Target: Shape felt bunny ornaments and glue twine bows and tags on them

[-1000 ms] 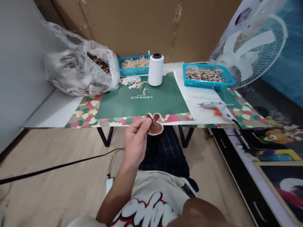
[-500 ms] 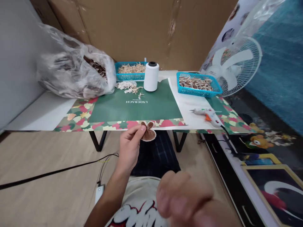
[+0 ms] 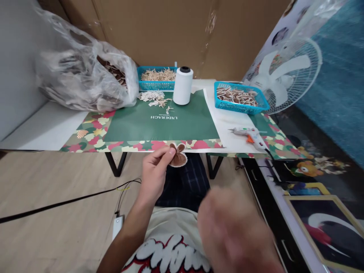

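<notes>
Between thumb and fingers, my left hand [image 3: 156,168] pinches a brown felt-like bunny-head piece [image 3: 179,159] with a pale fuzzy edge and two ear shapes. It is held just in front of the table's near edge. My right hand [image 3: 231,227] is raised close to the camera over my lap, smeared by motion, so its fingers do not show clearly. On the green sheet [image 3: 162,131] lie white tags [image 3: 150,95] and small pale tied bits of string [image 3: 168,110]. A white thread cone [image 3: 183,86] stands behind them.
A blue basket of pale string pieces [image 3: 156,85] is at the back. Another blue basket [image 3: 241,106] holds brown pieces, with a glue gun [image 3: 248,136] before it. A plastic bag [image 3: 85,76] sits left, a fan [image 3: 284,76] right.
My right hand has shifted slightly right and is more blurred. My left hand keeps its pinch on the bunny-head piece. The whole view has tilted a little.
</notes>
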The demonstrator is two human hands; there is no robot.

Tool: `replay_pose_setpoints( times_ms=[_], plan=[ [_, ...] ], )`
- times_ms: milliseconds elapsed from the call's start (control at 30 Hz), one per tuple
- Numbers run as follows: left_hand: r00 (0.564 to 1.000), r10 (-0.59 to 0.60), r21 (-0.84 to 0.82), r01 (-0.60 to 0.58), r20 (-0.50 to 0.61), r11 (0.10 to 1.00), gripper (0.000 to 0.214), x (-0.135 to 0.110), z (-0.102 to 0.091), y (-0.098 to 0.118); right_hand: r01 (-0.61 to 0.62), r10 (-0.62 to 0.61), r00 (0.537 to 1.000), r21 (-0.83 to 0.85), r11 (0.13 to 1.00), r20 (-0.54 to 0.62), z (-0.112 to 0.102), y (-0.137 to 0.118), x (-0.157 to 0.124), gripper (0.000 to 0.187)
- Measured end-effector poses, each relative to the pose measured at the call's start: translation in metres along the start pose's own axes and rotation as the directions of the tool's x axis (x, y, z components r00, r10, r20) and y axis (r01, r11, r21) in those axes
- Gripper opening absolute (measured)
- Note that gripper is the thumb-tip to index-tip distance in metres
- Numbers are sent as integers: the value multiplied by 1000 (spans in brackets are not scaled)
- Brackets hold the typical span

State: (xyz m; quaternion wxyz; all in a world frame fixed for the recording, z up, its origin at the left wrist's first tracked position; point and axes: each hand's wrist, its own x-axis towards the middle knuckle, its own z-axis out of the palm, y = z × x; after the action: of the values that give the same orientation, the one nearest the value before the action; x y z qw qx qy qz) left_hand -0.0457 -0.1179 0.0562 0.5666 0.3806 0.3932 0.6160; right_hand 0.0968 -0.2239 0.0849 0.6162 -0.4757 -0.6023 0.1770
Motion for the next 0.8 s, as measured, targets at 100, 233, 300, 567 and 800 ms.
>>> replay_pose_setpoints(
  times_ms=[100,233,300,567,800],
  plan=[
    [1000,9,26,-9,-4,1000,19,0,0,-1,-94,95,995,31,995,-33,28,33,28,36],
    [992,-61,43,56,112,997,24,1,1,2,-340,293,927,196,920,235,46,64,38,26],
    [986,-95,15,93,140,996,33,1,0,4,-404,356,910,267,875,212,49,67,36,19],
    [982,-98,-27,104,159,994,23,-2,-12,3,-490,476,866,456,743,155,51,63,39,6],
    [987,-88,-69,97,131,993,21,-6,-10,3,-545,518,827,531,649,216,53,69,38,14]
  ],
)
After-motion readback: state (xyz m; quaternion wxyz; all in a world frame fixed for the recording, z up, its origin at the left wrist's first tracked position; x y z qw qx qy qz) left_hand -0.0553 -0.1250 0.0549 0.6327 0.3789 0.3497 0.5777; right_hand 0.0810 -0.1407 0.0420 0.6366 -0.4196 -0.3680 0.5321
